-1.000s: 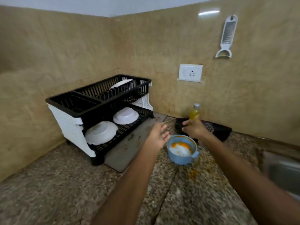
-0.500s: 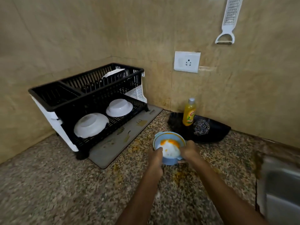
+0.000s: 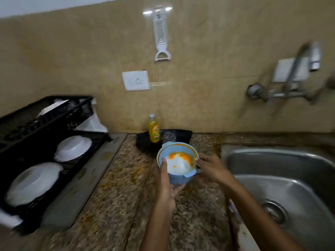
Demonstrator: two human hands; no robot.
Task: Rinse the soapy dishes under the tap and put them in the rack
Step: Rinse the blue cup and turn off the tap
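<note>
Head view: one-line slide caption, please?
Both hands, left hand and right hand, hold a soapy blue plastic bowl above the speckled granite counter beside the steel sink.

The bowl [image 3: 178, 164] is light blue, with white foam and orange stains inside. The rack [image 3: 47, 122] at left is black and holds white dishes [image 3: 34, 182]. The table [image 3: 112, 196] is speckled brown granite, the bottle [image 3: 154, 131] is yellow, the sink [image 3: 282, 185] is grey steel.

Left hand [image 3: 165, 185] and right hand [image 3: 211, 168] both extended, fingers curled.
</note>
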